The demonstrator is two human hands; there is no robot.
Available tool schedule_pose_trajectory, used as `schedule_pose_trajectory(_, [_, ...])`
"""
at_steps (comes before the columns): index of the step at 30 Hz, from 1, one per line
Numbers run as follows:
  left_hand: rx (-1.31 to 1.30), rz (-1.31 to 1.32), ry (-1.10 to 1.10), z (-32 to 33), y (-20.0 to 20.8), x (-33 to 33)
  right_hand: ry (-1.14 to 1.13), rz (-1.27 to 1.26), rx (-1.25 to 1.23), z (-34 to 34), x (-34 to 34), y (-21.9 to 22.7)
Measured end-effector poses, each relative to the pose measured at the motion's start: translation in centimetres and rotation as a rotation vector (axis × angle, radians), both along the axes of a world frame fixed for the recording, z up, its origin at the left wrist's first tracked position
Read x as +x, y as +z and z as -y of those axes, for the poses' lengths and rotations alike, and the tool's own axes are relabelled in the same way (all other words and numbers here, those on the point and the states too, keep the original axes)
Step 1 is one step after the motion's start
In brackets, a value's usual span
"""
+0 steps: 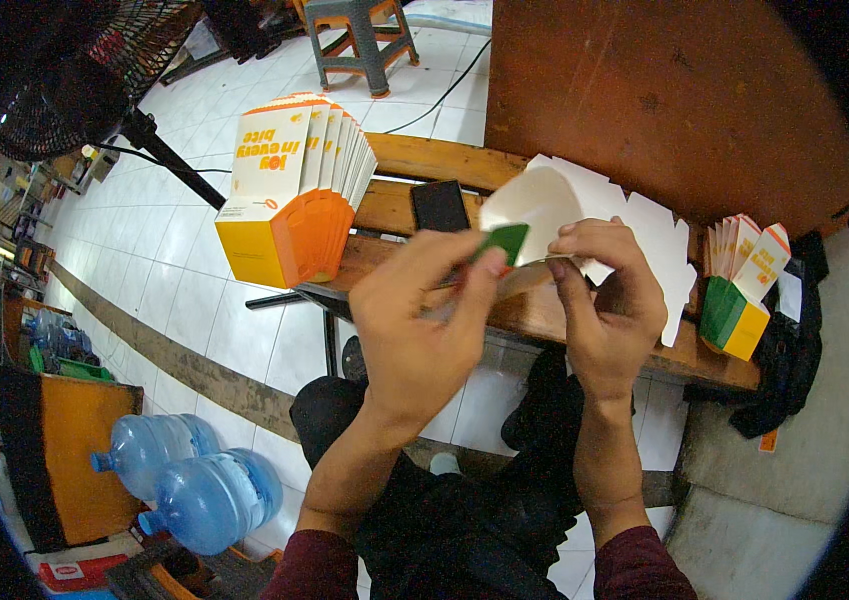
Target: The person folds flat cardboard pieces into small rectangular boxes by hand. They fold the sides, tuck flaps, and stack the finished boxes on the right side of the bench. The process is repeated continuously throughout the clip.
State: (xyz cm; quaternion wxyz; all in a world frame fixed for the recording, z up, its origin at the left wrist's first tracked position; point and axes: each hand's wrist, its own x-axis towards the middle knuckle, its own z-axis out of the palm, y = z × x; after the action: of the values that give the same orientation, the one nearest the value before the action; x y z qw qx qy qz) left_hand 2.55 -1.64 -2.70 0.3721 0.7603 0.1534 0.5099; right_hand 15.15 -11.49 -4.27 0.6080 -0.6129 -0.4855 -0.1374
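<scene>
Head view showed us two bare hands at work over a wooden bench (423,155), which was made of brown slats with narrow gaps between them. Our left hand (423,325) was grasping a card carton (533,205), white on its broad face and with a green part, between the thumb and the fingers; this hand was a little blurred. Our right hand (610,310) was pinching the near edge of the same carton, so it was held up above the bench, between both hands. On the bench, at the left, stood a nested stack of orange, yellow and white cartons (290,205), and beside it lay a black flat object (441,207). Behind our right hand were white card sheets (663,255), and at the right end a smaller group of green and yellow cartons (742,290). A brown panel (665,80) rose behind the bench. Around us the floor (183,235) was of white tiles, with a black fan (95,85) and a grey stool (365,50) farther away, and two blue water bottles (215,500) lay at the lower left.
</scene>
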Motion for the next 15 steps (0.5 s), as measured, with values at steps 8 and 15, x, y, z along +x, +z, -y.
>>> schedule_pose_trajectory(8, [-0.141,-0.126,-0.024,-0.9,0.6,-0.7,-0.11,0.346,0.056,-0.2,-1.9,-0.1])
schedule_pose_trajectory(15, [-0.088,-0.343,-0.271,-1.7,0.5,-1.2,-0.089,0.412,-0.001,-0.3,-2.1,-0.2])
